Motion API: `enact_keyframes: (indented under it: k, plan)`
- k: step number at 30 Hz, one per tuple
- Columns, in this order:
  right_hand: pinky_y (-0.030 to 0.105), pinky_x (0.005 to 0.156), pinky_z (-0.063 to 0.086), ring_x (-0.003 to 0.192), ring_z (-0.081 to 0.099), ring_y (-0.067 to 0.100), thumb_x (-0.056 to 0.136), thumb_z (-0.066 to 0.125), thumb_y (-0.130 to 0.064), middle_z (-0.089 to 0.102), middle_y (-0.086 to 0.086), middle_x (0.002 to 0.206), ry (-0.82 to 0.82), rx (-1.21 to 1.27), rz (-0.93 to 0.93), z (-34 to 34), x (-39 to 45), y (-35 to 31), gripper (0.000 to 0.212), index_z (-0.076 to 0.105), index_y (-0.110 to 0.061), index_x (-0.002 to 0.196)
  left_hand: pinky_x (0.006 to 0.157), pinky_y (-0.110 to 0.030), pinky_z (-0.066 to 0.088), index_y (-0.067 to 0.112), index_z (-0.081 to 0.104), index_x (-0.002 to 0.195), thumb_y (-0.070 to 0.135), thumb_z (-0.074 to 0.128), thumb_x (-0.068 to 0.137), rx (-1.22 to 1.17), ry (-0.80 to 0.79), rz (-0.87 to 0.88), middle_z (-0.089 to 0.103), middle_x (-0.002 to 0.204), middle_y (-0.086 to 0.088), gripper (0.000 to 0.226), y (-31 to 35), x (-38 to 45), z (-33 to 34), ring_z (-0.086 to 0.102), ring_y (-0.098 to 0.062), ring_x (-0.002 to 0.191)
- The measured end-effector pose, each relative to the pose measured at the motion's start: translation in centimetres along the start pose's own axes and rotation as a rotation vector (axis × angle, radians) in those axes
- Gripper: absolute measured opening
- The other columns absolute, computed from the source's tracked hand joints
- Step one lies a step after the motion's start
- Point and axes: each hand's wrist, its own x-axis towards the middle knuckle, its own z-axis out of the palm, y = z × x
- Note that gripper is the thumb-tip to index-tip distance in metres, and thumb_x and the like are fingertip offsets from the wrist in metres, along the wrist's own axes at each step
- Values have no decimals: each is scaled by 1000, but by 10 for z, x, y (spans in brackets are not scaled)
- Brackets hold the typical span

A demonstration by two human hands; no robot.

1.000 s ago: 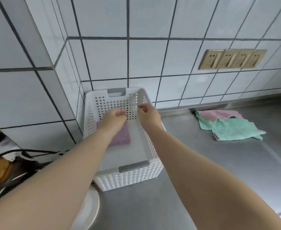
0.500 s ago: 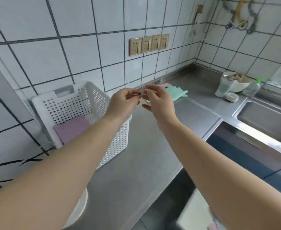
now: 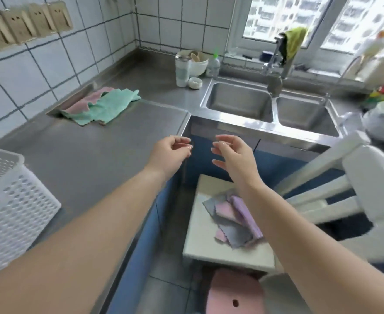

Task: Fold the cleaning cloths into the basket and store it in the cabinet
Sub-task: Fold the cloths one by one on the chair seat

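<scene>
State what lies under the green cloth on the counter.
A pink cloth lies under the green cloth, showing at its back edge and front corner; how far it extends beneath, or whether anything else hides there, is covered.

White perforated basket (image 3: 16, 200) is set at surface left edge; green and pink cloths (image 3: 100, 105) lie crumpled by wall; grey/pink/lilac cloths (image 3: 234, 220) are piled on stool.

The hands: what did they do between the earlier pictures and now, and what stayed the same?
Both hands left the white basket, where a pink cloth now lies folded, and swung right along the counter. The left hand and right hand now hover empty and open past the counter edge, above the cloths on the white stool. The basket and the pink and green cloths on the counter have not moved.
</scene>
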Motion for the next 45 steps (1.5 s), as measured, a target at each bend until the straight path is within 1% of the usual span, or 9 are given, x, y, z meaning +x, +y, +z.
enact_keyframes:
  k: [6,12,20,28,34,36,38,41,45]
  plan:
    - [27,78,55,97,63,11,96,49,-16,65,1,105,142,-62,108,-88,1,54,14,59,-21,104,62,-9,45,15,61,105,8,55,90,25,-135,-61,67,98,1,17,-20,5,74,63,-8,85]
    - [30,78,56,95,63,9,95,51,-19,66,-4,100,161,-143,186,-170,10,108,14,59,-31,93,84,-25,48,18,62,105,11,57,89,78,-160,-152,68,104,2,19,-52,14,135,64,-10,96]
    - [31,80,55,91,60,11,94,52,-21,62,-9,93,57,-274,266,-277,37,193,12,58,-32,91,68,-16,42,15,63,105,11,59,89,149,-55,-246,65,105,0,17,-120,0,258,61,-15,97]
    - [39,86,54,93,63,13,91,55,-20,66,-8,95,-145,-381,374,-288,53,269,13,57,-31,98,78,-23,41,15,61,107,13,59,88,173,40,-396,66,104,-3,18,-196,3,292,61,-17,102]
    - [31,85,51,97,61,11,89,59,-25,65,-9,104,-166,-543,369,-259,92,357,31,56,-27,120,94,-29,46,15,62,108,11,59,86,307,-89,-431,65,105,-2,22,-298,50,306,60,-16,102]
    - [33,88,50,102,60,14,87,61,-28,63,-9,109,-181,-617,379,-252,103,389,39,53,-27,124,93,-29,46,13,56,116,9,60,84,344,-146,-428,64,106,-2,33,-333,65,312,60,-17,98]
    - [31,88,48,108,58,16,83,66,-30,59,-5,117,-196,-680,416,-242,111,427,54,46,-27,133,88,-26,46,15,38,138,11,62,83,403,-209,-416,55,111,0,61,-371,78,317,57,-14,96]
    - [26,85,44,112,54,19,74,71,-32,53,1,127,-220,-752,427,-229,114,473,75,35,-27,140,97,-31,43,27,2,149,21,66,81,574,-323,-329,37,139,-2,94,-408,90,323,47,-17,120]
    - [15,85,33,116,47,19,68,73,-36,46,4,126,-167,-774,322,-214,129,523,80,36,-24,137,111,-33,28,23,-7,149,24,68,81,729,-388,-179,12,154,-5,101,-453,117,337,21,-23,141]
